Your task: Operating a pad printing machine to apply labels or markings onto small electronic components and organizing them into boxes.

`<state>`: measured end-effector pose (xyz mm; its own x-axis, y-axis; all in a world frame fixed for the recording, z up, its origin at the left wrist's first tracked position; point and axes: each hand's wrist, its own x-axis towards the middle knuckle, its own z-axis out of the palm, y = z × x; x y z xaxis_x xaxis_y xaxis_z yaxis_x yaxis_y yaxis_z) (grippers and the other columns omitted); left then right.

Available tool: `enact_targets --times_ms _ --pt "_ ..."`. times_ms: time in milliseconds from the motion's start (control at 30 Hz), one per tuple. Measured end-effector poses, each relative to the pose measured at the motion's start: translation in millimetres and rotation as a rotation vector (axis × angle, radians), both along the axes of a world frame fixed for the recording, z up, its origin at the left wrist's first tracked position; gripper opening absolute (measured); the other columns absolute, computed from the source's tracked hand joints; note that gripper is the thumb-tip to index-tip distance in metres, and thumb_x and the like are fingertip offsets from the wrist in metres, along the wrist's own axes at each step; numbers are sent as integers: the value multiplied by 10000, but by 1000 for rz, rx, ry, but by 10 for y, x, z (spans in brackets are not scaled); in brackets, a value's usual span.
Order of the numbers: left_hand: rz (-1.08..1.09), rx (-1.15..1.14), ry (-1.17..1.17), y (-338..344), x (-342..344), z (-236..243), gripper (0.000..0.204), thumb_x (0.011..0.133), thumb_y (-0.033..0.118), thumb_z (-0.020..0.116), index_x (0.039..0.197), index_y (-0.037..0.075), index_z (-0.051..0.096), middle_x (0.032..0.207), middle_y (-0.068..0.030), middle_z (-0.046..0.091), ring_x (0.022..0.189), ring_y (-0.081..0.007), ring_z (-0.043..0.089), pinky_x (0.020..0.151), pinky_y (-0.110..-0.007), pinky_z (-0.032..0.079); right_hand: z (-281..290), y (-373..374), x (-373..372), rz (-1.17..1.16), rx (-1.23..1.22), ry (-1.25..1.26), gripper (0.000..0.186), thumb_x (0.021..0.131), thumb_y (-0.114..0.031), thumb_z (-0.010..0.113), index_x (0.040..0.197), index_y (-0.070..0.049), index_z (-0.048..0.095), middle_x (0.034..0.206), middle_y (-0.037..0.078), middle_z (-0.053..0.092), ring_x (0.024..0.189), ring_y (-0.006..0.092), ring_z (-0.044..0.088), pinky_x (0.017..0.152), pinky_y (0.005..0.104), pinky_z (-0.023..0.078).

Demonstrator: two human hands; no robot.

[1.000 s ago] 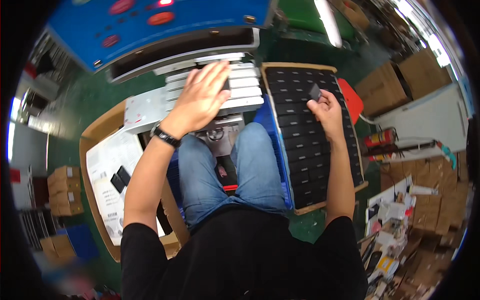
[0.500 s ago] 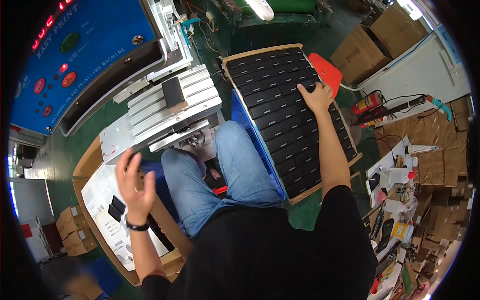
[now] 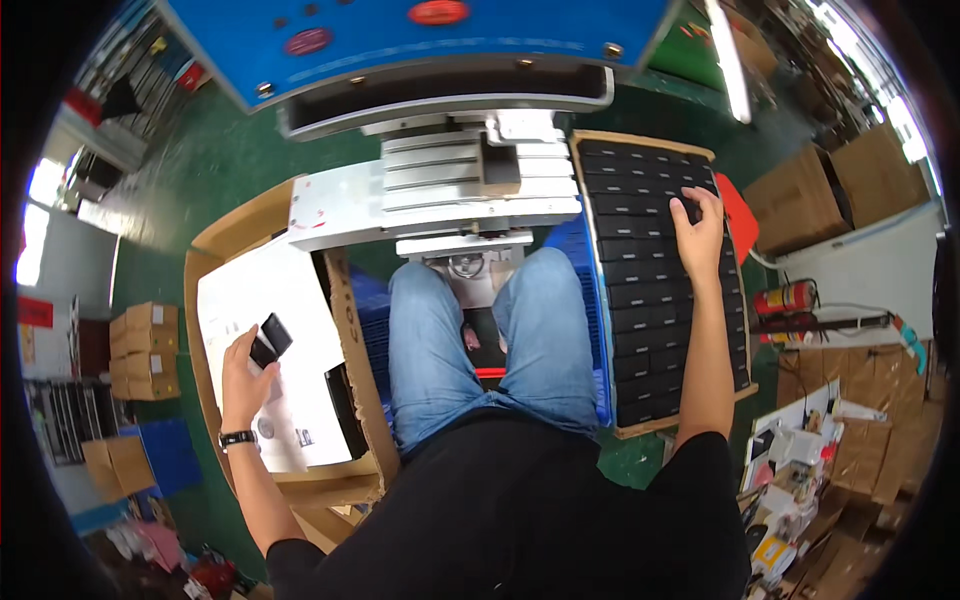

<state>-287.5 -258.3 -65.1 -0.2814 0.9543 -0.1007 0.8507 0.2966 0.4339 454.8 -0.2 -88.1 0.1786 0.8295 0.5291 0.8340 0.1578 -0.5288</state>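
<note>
Across the top of the frame we face a blue machine (image 3: 420,40), with its grey metal fixture (image 3: 470,185) just below at centre. Right of centre lies our long tray of black parts (image 3: 650,300), where our right hand (image 3: 698,228) rests, fingers bent onto one part. At lower left, a cardboard box (image 3: 250,300) holds white sheets (image 3: 270,350); over them our left hand (image 3: 245,375) pinches a small black part (image 3: 270,338).

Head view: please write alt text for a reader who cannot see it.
A seated person's left hand holds a small black part over a white sheet, while the right hand touches a tray of black parts beside a blue machine.
</note>
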Motion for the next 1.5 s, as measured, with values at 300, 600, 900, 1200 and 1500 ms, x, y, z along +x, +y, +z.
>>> enact_targets --times_ms 300,600,900,1200,1500 --pt "0 334 21 138 89 47 564 840 61 782 1401 68 720 1463 -157 610 1297 -360 615 1109 -409 512 711 -272 -1852 733 90 520 136 958 59 707 1079 10 745 1015 76 711 825 142 613 771 251 517" --pt "-160 705 -160 685 707 392 316 792 109 787 1045 45 608 1460 -185 603 1268 -354 626 1099 -460 520 680 -123 -1918 772 -216 708 150 956 9 768 1103 20 736 929 62 686 779 118 621 731 246 518" --pt "-374 781 -345 1405 1477 500 386 804 102 776 1156 37 633 1496 -194 613 1328 -367 619 1139 -472 504 1255 220 -2059 794 -668 586 528 919 -91 868 1387 5 643 946 52 666 757 105 617 663 213 489" --pt "-824 726 -158 2427 2642 786 614 962 181 718 1542 22 599 1669 -169 536 1501 -344 526 1242 -438 425 981 140 -1868 832 -289 482 706 858 -59 914 1484 -16 590 989 39 629 717 82 558 630 186 439" --pt "-881 513 162 2448 2941 693 643 1129 368 531 1689 64 443 1768 -125 429 1658 -309 355 1321 -570 268 97 -406 690 -18 -136 584 677 882 -174 914 1432 59 596 1089 97 646 836 150 630 769 257 533"
